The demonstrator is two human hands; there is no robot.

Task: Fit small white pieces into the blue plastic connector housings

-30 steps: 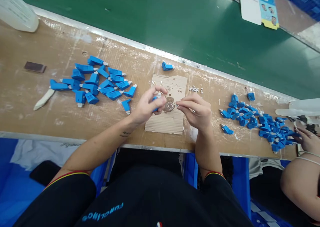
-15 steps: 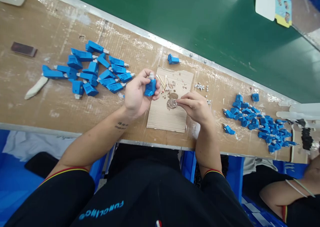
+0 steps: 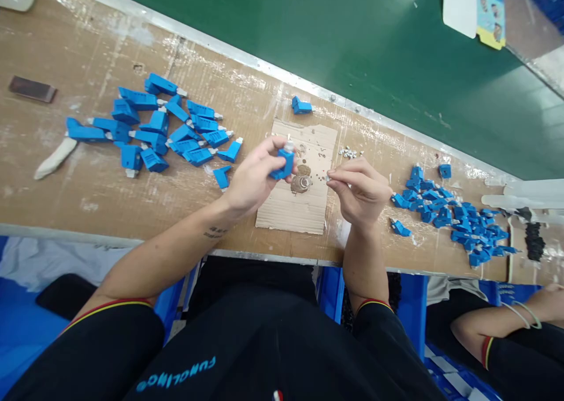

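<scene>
My left hand (image 3: 255, 180) is closed around a blue plastic part (image 3: 283, 164) with a whitish tip (image 3: 289, 146) pointing up. Below and right of that part, a small clear round dish (image 3: 302, 182) rests on a stained cardboard sheet (image 3: 286, 216). My right hand (image 3: 363, 189) pinches a small pale piece (image 3: 326, 178) at its fingertips, over the cardboard's right edge; its exact kind is too small to make out. Just beyond those fingers lie several small grey-white pieces (image 3: 349, 152). The left hand covers the cotton swabs.
Several blue parts with pale tips (image 3: 152, 136) lie on the left of the table. A denser heap of blue parts (image 3: 462, 219) is on the right, and a single blue part (image 3: 302, 105) lies behind the cardboard. A co-worker's arm (image 3: 493, 321) shows at far right.
My right hand has moved right, away from the dish, and now pinches a small pale piece. My left hand has shifted right and slightly down with the blue part, now covering the swabs.
</scene>
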